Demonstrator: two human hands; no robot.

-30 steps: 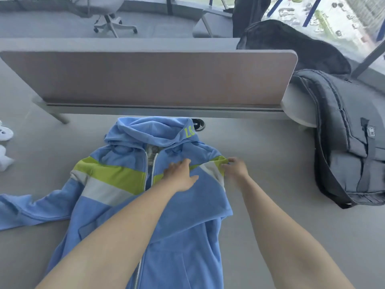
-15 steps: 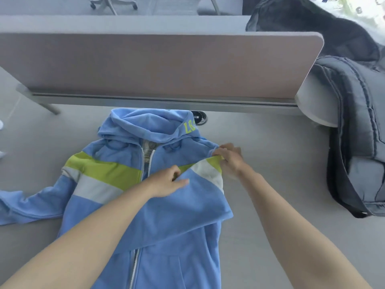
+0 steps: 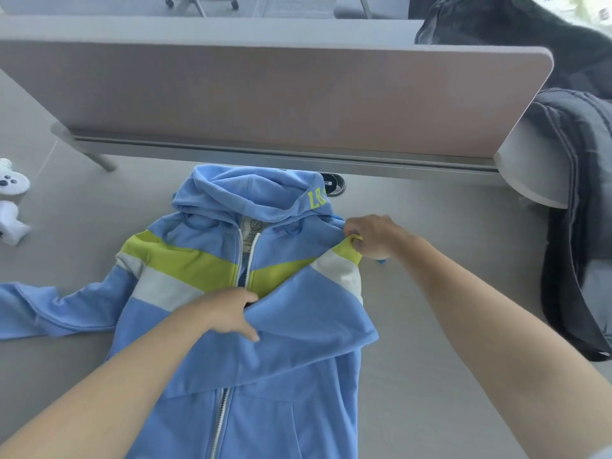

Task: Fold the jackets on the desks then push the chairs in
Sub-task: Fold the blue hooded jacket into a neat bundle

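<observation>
A light blue hooded jacket (image 3: 271,376) with lime and white stripes lies front up on the grey desk (image 3: 430,359), hood toward the divider. Its right sleeve is folded across the chest; its left sleeve stretches out to the left. My right hand (image 3: 374,238) pinches the lime fabric at the jacket's right shoulder. My left hand (image 3: 228,314) grips the edge of the folded sleeve near the zipper, fingers tucked under the cloth.
A beige divider panel (image 3: 281,97) stands behind the jacket. A dark grey backpack (image 3: 583,210) leans at the right edge. A white plush toy (image 3: 11,200) sits at the far left. A round cable grommet (image 3: 334,184) is by the hood. Another chair base shows beyond the divider.
My right hand has slid outward to the shoulder corner and pinched it. My left hand has moved down and toward the zipper, taking hold of the folded sleeve's edge.
</observation>
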